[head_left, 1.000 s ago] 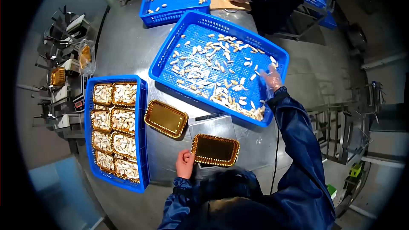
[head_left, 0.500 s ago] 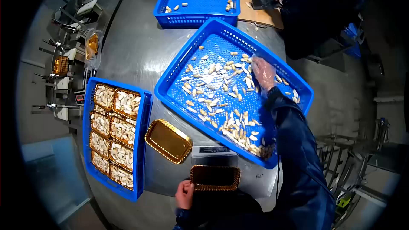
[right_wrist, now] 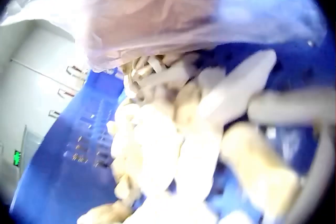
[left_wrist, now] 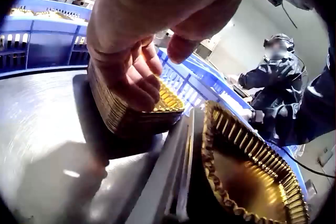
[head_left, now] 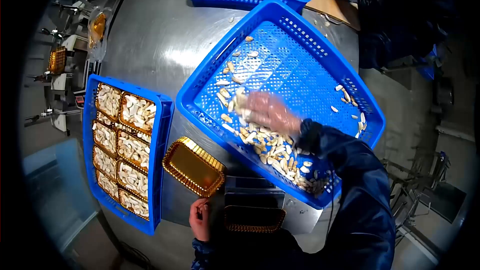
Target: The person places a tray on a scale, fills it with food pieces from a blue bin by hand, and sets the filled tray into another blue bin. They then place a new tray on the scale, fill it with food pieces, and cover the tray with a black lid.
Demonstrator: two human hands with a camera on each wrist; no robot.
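At the head view's centre, the blurred right hand (head_left: 270,112), fingers extended, touches pale pieces (head_left: 280,157) in the blue crate (head_left: 361,87); the left hand (head_left: 200,220) is at seven o'clock. Left wrist: its fingers hang loosely curled over gold trays (left_wrist: 118,111), nine o'clock. Right wrist: pieces, six o'clock.

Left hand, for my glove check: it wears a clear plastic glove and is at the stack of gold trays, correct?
The glove is wrong: the left hand is bare, as the left wrist view shows. It is at the stack of gold trays.
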